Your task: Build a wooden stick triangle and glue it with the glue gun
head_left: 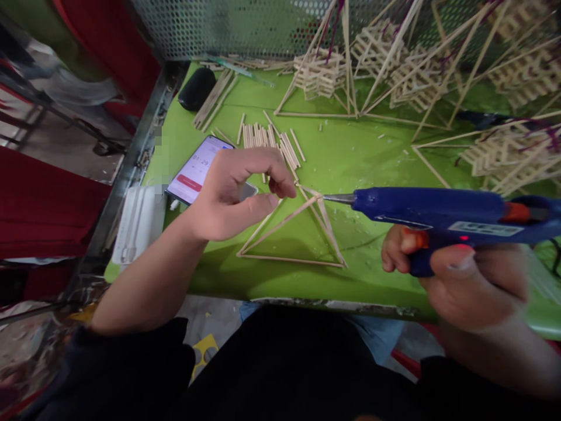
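My right hand (pixel 473 280) grips a blue hot glue gun (pixel 429 210), its fingers round the handle and orange trigger. The gun's metal nozzle touches the top joint of a small pyramid-shaped frame of thin wooden sticks (pixel 289 261) standing on the green table. Just left of that joint, my left hand (pixel 236 193) is curled with thumb and fingertips close together, above one side of the frame. Whatever lies between those fingertips, if anything, is hidden. Behind this hand lies a bunch of short wooden sticks (pixel 256 135).
A phone with a running timer (pixel 193 169) lies left on the green table (pixel 372 257), near a white case (pixel 138 225). Behind are a black case (pixel 197 89) and long sticks (pixel 214 99). Several stick structures (pixel 322 73) with purple cords fill the back right, before a perforated metal panel (pixel 219 29).
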A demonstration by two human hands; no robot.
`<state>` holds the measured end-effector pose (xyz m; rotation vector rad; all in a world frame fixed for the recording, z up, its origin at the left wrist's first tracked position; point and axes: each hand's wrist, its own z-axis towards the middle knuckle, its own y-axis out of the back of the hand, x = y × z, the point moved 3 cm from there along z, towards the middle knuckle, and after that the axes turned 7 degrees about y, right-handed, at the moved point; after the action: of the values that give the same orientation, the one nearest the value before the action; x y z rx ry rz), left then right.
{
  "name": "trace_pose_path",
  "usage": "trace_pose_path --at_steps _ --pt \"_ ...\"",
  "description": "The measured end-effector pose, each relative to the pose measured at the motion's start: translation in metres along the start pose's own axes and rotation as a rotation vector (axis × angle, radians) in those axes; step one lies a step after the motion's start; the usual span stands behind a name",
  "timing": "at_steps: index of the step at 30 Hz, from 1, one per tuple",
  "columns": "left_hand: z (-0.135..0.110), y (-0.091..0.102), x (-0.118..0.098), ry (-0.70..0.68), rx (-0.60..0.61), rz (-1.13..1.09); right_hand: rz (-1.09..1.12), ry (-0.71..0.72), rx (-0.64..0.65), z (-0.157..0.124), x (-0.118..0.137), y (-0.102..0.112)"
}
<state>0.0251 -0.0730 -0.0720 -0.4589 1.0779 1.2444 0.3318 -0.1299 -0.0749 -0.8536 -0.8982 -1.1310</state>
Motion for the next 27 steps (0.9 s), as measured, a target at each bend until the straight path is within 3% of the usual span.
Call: trace_pose_path --at_steps 19,27 --pt "-0.001 -0.001 -0.001 0.049 0.004 0.016 -0.024 -0.036 0.011 -0.003 -0.001 0.002" --pt "0.001 -0.002 0.000 -0.015 0.023 0.005 -0.069 0.085 0.042 -0.011 -0.007 0.011"
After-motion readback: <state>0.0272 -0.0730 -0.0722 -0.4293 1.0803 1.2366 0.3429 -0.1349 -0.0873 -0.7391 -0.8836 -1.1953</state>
